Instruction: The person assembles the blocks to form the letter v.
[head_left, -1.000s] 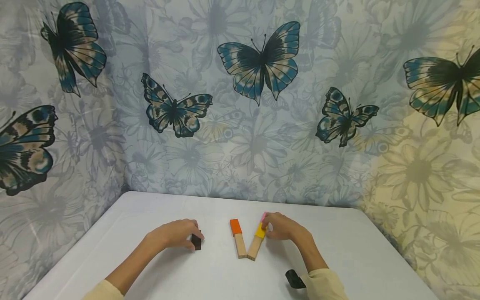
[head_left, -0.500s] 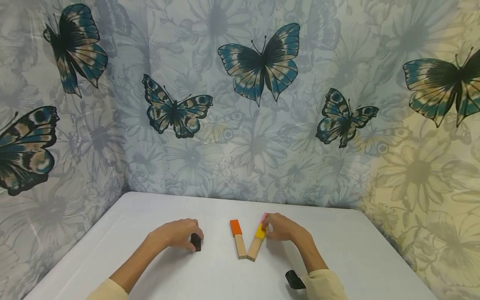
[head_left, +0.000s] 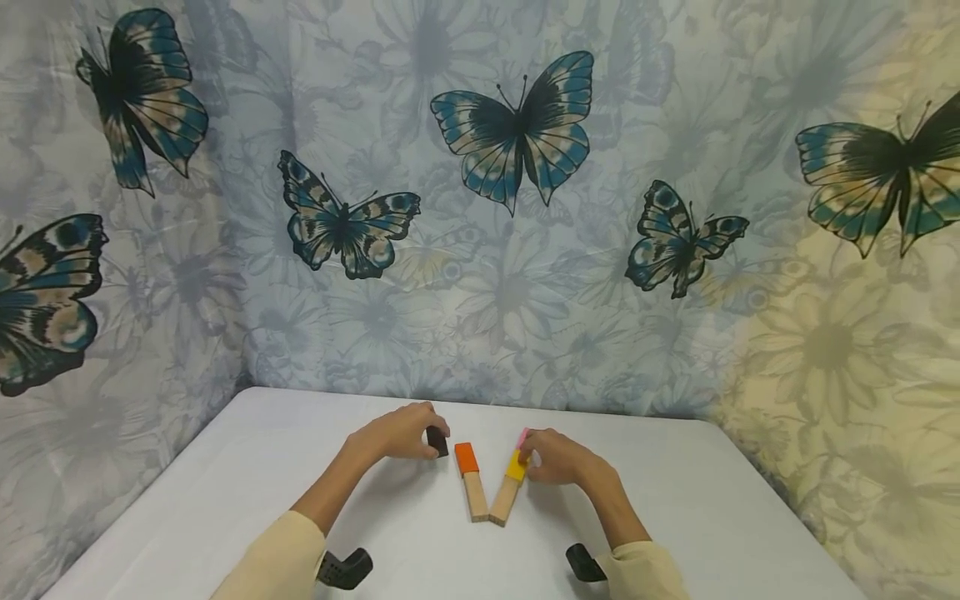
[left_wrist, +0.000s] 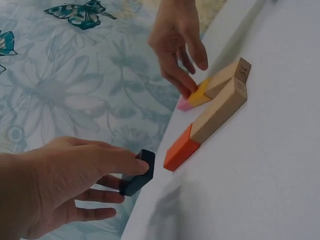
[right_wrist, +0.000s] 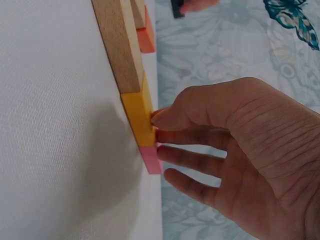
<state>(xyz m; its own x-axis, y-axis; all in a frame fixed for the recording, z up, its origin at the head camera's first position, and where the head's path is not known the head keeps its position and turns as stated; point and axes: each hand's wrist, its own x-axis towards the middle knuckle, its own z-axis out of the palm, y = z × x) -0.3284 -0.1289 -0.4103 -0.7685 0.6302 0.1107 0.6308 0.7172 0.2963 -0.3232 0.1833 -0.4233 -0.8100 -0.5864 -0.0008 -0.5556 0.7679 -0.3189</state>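
My left hand pinches a small dark block, close over the table beside the far end of an orange block. That orange block lies end to end with a plain wooden block. A second row forms a V with it: a wooden block, a yellow block and a pink block. The near ends of the two wooden blocks meet. At the right row, my right hand rests its fingertips on the yellow block, with other fingers near the pink one.
The blocks lie on a white table whose far edge runs along butterfly-patterned fabric. Black wrist-worn devices show at the left sleeve and the right sleeve.
My left hand, gripping the dark block, has moved right and farther from me, to beside the orange block. The right hand keeps its place at the yellow block.
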